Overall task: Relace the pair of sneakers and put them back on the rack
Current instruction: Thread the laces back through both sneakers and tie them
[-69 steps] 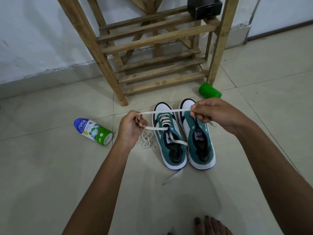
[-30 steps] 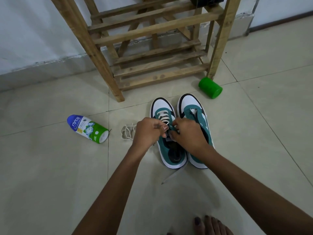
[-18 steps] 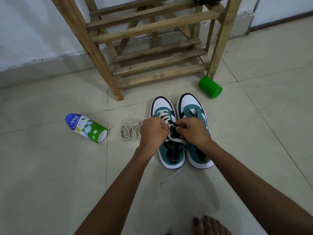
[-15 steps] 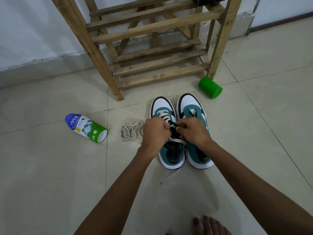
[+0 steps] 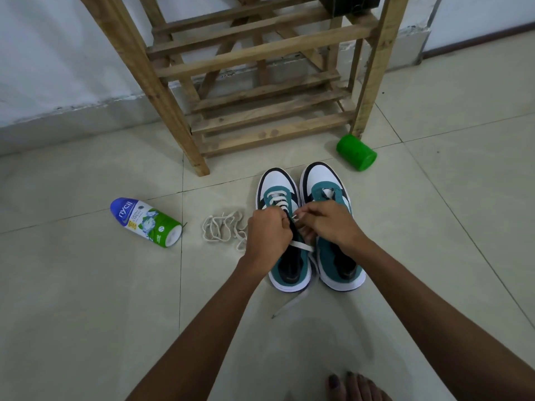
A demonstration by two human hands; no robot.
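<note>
Pale floor tiles are running up to a white wall, where a wooden rack point(image 5: 260, 91) is standing with its slatted shelves bare in the part that shows. Just near of it, the two sneakers are sitting side by side, toes pointing at the rack.

Both hands are working over the left sneaker point(image 5: 285, 241). The left hand point(image 5: 267, 233) is curling its fingers tight at the tongue, and the right hand point(image 5: 330, 224) is pinching the white lace point(image 5: 301, 245) between thumb and fingertips beside it. Crossings are already showing at the toe end, while a loose tail is trailing onto the floor by the heel, so the lacing looks roughly halfway up this shoe. The next move probably calls for feeding the pinched end through the next eyelet and pulling it snug.

The right sneaker point(image 5: 333, 238) is showing no lace; a second lace point(image 5: 223, 228) is lying in a loose heap left of the hands.

A powder bottle point(image 5: 146, 222) is lying on its side farther left, contents unseen. A green cup point(image 5: 356, 153) is lying tipped near the rack's right leg; whether anything is inside cannot be told.
</note>
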